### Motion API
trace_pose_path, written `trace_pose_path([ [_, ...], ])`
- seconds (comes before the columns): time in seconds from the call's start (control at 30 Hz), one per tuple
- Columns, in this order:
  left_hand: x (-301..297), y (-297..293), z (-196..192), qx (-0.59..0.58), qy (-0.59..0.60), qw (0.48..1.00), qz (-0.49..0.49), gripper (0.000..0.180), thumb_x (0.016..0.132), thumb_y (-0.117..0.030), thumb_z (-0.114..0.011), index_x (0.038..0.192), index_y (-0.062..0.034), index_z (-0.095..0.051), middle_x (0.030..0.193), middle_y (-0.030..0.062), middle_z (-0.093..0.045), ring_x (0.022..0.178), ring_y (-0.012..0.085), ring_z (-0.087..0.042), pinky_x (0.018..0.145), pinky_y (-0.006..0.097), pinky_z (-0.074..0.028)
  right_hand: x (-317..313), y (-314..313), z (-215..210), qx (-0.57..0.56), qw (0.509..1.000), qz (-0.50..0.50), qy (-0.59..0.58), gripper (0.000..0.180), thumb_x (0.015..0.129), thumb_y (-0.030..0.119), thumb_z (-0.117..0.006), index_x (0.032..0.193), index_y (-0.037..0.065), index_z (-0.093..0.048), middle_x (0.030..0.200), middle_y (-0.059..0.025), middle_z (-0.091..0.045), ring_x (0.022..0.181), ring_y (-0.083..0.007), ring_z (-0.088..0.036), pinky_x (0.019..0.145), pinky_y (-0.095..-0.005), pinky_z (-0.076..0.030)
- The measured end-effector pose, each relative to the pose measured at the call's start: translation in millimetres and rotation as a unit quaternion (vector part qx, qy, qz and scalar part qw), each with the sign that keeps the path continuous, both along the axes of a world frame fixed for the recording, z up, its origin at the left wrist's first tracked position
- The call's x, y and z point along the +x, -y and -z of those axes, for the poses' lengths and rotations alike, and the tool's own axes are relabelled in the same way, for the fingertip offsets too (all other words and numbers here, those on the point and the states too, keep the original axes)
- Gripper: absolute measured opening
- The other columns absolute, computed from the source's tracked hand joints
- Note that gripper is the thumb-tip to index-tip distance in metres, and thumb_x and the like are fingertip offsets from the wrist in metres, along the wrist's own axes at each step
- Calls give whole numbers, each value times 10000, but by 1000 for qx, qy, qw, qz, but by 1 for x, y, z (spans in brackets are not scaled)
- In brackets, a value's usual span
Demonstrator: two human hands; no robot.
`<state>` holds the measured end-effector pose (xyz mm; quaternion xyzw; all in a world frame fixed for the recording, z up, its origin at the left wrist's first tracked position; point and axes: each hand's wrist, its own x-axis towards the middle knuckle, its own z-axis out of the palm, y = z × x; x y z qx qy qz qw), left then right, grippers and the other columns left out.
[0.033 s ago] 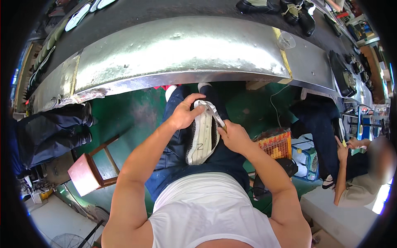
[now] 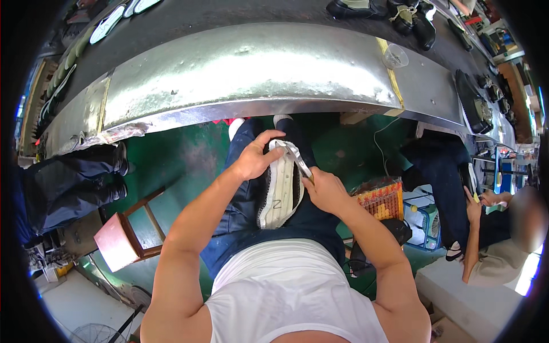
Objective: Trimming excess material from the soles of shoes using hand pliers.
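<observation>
A shoe [image 2: 280, 186] lies sole up across my lap, its pale bottom bare and its stitched dark-and-white edge folded around it. My left hand [image 2: 254, 160] grips the far end of the shoe, with the thumb pressed on the bottom and the fingers round the rim. In my right hand [image 2: 326, 188] is a pair of silver metal pliers [image 2: 296, 157]. The jaws meet the shoe's rim at the far right, close to my left thumb. My right fist hides most of the handles.
A metal-edged bench [image 2: 246, 74] runs ahead, bearing several shoes [image 2: 414, 23] and a clear plastic cup [image 2: 396, 56]. To the left stands a wooden stool [image 2: 123, 240]. At the right are a beaded seat mat [image 2: 380, 201] and a seated co-worker [image 2: 497, 251] holding a shoe.
</observation>
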<state>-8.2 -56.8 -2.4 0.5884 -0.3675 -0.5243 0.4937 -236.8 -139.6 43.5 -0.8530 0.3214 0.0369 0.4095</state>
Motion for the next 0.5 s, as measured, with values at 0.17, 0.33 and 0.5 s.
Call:
trace_pose_path([
  [0.17, -19, 11, -20, 95, -123, 983, -103, 417, 949, -230, -672, 1310, -58, -553, 1101, 73, -619, 983, 136, -588, 875, 300, -493, -1, 0, -21, -82, 994, -43, -60, 230, 934, 192, -598, 971, -26, -533, 853, -285, -655, 798, -489, -626, 734, -526, -505],
  [0.33, -14, 10, 0, 68, -120, 984, -117, 416, 941, -195, -665, 1314, -51, -550, 1096, 90, -625, 949, 138, -596, 852, 306, -502, -5, 23, -53, 118, 992, -36, -37, 256, 955, 222, -590, 998, -23, -532, 809, -181, -680, 634, -316, -670, 597, -408, -529],
  [0.5, -20, 2, -9, 62, -80, 993, -64, 526, 936, -192, -668, 1396, -29, -472, 1176, 137, -619, 1034, 190, -603, 914, 323, -492, 18, 13, 2, -85, 996, -4, 28, 322, 1022, 288, -489, 961, -24, -537, 744, -90, -647, 592, -157, -630, 560, -323, -494],
])
